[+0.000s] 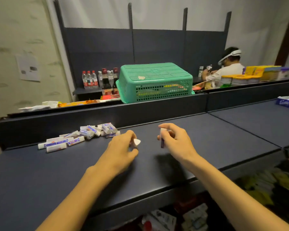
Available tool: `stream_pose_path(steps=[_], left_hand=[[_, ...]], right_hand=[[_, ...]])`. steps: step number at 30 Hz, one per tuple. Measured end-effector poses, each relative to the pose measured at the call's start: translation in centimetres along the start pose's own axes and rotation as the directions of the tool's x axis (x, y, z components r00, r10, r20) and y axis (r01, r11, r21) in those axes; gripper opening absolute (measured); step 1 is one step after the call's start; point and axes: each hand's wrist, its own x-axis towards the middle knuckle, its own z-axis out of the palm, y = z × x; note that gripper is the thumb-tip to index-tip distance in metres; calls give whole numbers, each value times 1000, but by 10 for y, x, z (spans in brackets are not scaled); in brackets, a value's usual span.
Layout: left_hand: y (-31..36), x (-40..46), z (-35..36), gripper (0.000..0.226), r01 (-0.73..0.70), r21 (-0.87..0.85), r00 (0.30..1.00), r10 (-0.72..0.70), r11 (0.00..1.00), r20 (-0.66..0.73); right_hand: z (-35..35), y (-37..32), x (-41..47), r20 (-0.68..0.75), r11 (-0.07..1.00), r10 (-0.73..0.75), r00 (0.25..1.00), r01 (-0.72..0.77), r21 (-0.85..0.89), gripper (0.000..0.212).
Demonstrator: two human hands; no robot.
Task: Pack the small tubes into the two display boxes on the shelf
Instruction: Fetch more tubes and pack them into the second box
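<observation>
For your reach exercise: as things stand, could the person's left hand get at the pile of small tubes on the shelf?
Probably yes. The pile of small tubes lies just left of the left hand with bare shelf between, though its grip already holds a tube.

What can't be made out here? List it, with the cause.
Head view only:
- Display boxes: none in frame.
- Tube in left hand: curled fingers hide all but its white end.
- Tube in right hand: fingers cover its print.
- Loose tubes: labels too small.
- Goods below the shelf: dark, blurred.
</observation>
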Motion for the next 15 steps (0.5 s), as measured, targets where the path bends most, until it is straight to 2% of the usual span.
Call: stream_pose_path(steps=[4, 6, 10, 13, 15], left_hand=[[71, 5, 44, 30, -70, -73, 997, 68, 995, -33], [107, 8, 67, 33, -114, -87, 993, 112, 990, -37], [166, 21, 106, 16, -124, -92, 992, 122, 988, -31], [201, 37, 129, 18, -145, -87, 989, 144, 986, -9], [223, 51, 144, 18, -164, -95, 986, 164, 982, -6]], right_hand=[[-91, 23, -14, 46, 978, -60, 997, 68, -196, 32], [-134, 35, -21, 63, 972, -54, 997, 66, -225, 33], [-211, 55, -25, 118, 964, -17, 993, 47, -261, 39], [-257, 67, -22, 168, 928, 3, 986, 60, -368, 42], [-284, 78, -17, 192, 890, -10, 981, 96, -446, 35]])
